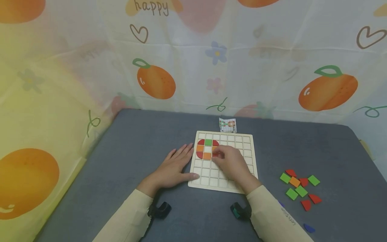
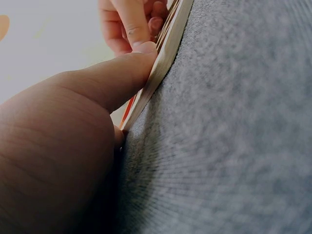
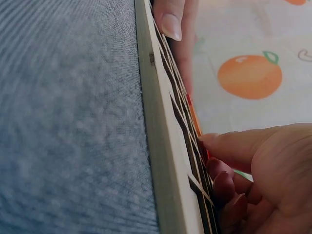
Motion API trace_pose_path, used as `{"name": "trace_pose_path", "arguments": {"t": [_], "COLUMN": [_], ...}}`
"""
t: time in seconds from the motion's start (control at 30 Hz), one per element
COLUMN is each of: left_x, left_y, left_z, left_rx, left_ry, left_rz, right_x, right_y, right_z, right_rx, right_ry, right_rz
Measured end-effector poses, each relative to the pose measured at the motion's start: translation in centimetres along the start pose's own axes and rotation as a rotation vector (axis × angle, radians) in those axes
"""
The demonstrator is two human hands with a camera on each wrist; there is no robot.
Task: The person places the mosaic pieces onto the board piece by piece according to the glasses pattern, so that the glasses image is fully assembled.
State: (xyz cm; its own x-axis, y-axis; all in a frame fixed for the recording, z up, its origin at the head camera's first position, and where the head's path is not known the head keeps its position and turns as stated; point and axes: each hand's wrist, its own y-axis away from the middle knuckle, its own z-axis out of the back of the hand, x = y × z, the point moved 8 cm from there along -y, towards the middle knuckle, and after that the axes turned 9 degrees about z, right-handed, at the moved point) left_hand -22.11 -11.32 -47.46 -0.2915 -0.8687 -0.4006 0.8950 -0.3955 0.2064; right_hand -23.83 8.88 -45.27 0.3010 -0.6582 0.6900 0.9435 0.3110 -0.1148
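Observation:
A pale wooden grid board (image 1: 205, 172) lies on the table. Red quarter-circle tiles, orange squares and a green square (image 1: 208, 142) form a ring in its upper left. My right hand (image 1: 231, 163) is over the board, thumb and forefinger pinching a red quarter-circle tile (image 1: 215, 155) at the ring's lower right corner. In the right wrist view that red tile (image 3: 207, 154) shows only as a sliver by the thumb. Spread flat at the board's left edge, my left hand (image 1: 173, 169) has straight fingers; its thumb (image 2: 131, 73) rests on the rim.
Loose green, red and orange tiles (image 1: 294, 182) lie to the right of the board. A blue tile (image 1: 309, 228) is nearer the front, and another is partly behind the right sleeve. A small printed pattern card (image 1: 227, 125) lies behind the board. A patterned cloth (image 1: 187, 60) hangs beyond the table.

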Motion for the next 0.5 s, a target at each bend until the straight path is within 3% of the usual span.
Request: {"name": "trace_pose_path", "arguments": {"t": [0.2, 0.5], "left_x": [0.0, 0.0], "left_y": [-0.1, -0.1], "left_z": [-0.1, -0.2], "left_rx": [-0.001, -0.001], "left_ry": [-0.001, -0.009], "left_rz": [0.004, 0.003], "right_x": [-0.2, -1.1], "right_y": [-0.1, 0.3], "right_z": [0.0, 0.1], "right_rx": [-0.009, -0.042], "right_ry": [-0.002, -0.148], "right_rz": [-0.011, -0.057]}}
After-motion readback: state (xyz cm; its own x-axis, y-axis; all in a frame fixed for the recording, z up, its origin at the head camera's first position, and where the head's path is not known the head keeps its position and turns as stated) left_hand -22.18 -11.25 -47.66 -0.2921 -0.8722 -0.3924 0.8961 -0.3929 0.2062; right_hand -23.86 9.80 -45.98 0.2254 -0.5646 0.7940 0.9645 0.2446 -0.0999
